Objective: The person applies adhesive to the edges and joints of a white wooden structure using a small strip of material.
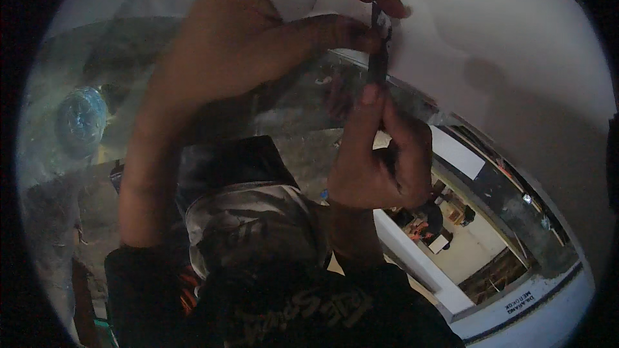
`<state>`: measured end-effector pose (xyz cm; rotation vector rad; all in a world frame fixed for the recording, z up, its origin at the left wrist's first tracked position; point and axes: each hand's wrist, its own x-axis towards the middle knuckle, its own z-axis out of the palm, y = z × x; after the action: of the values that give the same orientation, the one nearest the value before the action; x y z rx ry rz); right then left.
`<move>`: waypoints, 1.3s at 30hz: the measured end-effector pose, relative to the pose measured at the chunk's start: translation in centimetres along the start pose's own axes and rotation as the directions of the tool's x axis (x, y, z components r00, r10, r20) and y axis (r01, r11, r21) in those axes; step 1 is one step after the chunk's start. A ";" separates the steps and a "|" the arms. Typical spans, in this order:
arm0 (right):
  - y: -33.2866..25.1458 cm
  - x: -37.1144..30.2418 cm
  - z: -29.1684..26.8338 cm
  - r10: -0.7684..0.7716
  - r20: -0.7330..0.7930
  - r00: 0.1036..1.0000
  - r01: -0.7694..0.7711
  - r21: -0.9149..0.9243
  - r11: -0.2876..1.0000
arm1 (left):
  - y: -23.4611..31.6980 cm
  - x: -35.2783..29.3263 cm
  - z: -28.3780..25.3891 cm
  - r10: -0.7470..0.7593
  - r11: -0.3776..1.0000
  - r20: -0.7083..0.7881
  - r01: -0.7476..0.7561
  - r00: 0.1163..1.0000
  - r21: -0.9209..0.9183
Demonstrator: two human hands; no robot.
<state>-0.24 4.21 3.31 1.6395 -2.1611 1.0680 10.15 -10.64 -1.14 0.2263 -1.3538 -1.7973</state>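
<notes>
A slim dark strip-like object (378, 64) stands almost upright between my hands in front of the white wall. Its exact kind is not clear; a small whitish patch shows near its upper end. My left hand (251, 45) reaches up from the left, thumb and fingertips closed around that upper end, the other fingers partly cut off by the frame's top. Below it, my right hand (387, 167) pinches the lower end between thumb and index finger, with the remaining fingers curled in.
The white wall (509, 58) fills the upper right. A framed opening with a white ledge (425, 264) lies at lower right, with orange and dark clutter beyond. At left a clear plastic bottle-like item (82, 119) rests on a grey-green surface. A dark flat panel (225, 161) sits below my left forearm.
</notes>
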 end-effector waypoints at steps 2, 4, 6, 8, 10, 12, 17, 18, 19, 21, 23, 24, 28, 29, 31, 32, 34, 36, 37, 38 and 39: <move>0.4 0.1 0.2 -0.024 -0.009 1.000 0.024 0.007 1.000 | 1.0 1.0 0.4 -0.109 0.992 -0.013 0.108 0.994 -0.064; 0.1 0.2 0.4 -0.016 -0.023 1.000 0.016 0.012 1.000 | -1.5 1.0 1.2 -0.041 0.999 -0.024 0.041 0.999 -0.033; 0.0 0.3 0.6 0.010 -0.012 1.000 -0.009 0.022 1.000 | -2.1 1.0 1.5 -0.080 0.980 -0.038 0.071 0.996 -0.186; -0.4 0.5 0.4 0.036 0.010 0.999 -0.036 -0.015 0.999 | -0.3 1.3 1.7 -0.239 0.849 0.013 0.216 0.971 -0.482; -0.7 0.7 0.4 0.061 0.022 0.998 -0.060 -0.053 0.997 | -0.5 1.3 1.6 -0.274 0.747 0.072 0.259 0.959 -0.612; -0.8 0.7 0.9 0.105 0.002 0.994 -0.105 -0.006 0.994 | -1.5 1.3 1.8 -0.227 0.817 0.022 0.203 0.974 -0.540; -1.1 0.9 1.0 0.106 -0.014 0.994 -0.106 -0.030 0.994 | -3.3 1.3 2.2 -0.007 0.985 -0.090 -0.009 0.996 -0.175; -1.2 1.1 0.8 0.096 0.008 0.995 -0.096 -0.054 0.994 | -3.6 1.4 2.1 0.043 0.991 -0.088 -0.054 0.995 -0.122; -1.3 1.1 0.7 0.100 0.018 0.995 -0.099 -0.062 0.993 | -3.7 1.5 2.1 0.106 0.993 -0.090 -0.111 0.990 -0.049; -1.7 1.1 0.7 0.121 0.030 0.992 -0.119 -0.066 0.991 | -4.1 1.5 1.9 0.200 0.980 -0.086 -0.198 0.976 0.031; -1.6 1.0 0.9 0.123 0.030 0.992 -0.121 -0.059 0.991 | -4.4 1.4 1.8 0.215 0.976 -0.098 -0.216 0.972 -0.004; -1.5 0.9 1.1 0.109 0.031 0.994 -0.107 -0.055 0.993 | -4.6 1.2 1.8 0.199 0.978 -0.109 -0.205 0.974 -0.047; -1.8 0.7 1.2 0.093 0.055 0.994 -0.090 -0.055 0.994 | -4.3 0.5 1.8 0.192 0.971 -0.129 -0.207 0.973 -0.117; -1.9 0.6 1.3 0.100 0.058 0.993 -0.097 -0.047 0.994 | -4.0 0.5 1.8 0.175 0.971 -0.136 -0.194 0.975 -0.139; -2.0 0.4 1.7 0.121 0.060 0.991 -0.119 -0.033 0.992 | -3.5 0.2 1.9 0.058 0.958 -0.154 -0.099 0.986 -0.270; -2.0 0.3 1.9 0.124 0.066 0.990 -0.122 -0.036 0.992 | -4.0 0.1 1.8 0.042 0.937 -0.152 -0.092 0.987 -0.338; -2.2 0.2 2.1 0.113 0.079 0.990 -0.109 -0.058 0.992 | -5.3 0.0 1.6 0.097 0.892 -0.146 -0.151 0.985 -0.425; -2.4 0.0 2.2 0.127 0.078 0.989 -0.122 -0.059 0.991 | -6.5 -0.4 1.3 0.186 0.892 -0.140 -0.227 0.972 -0.390; -2.4 0.1 2.2 0.128 0.078 0.989 -0.123 -0.065 0.990 | -6.2 -0.3 1.2 0.207 0.912 -0.133 -0.240 0.969 -0.333; -2.5 0.0 2.1 0.130 0.078 0.988 -0.125 -0.071 0.990 | -6.0 -0.4 1.1 0.193 0.934 -0.120 -0.220 0.974 -0.282; -2.5 0.2 2.0 0.120 0.085 0.989 -0.112 -0.087 0.990 | -5.7 -0.3 0.9 0.179 0.952 -0.107 -0.200 0.978 -0.232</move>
<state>2.46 2.49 3.00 1.5715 -2.3512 0.9384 6.88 -9.47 -5.72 0.0384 -1.0485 -1.7497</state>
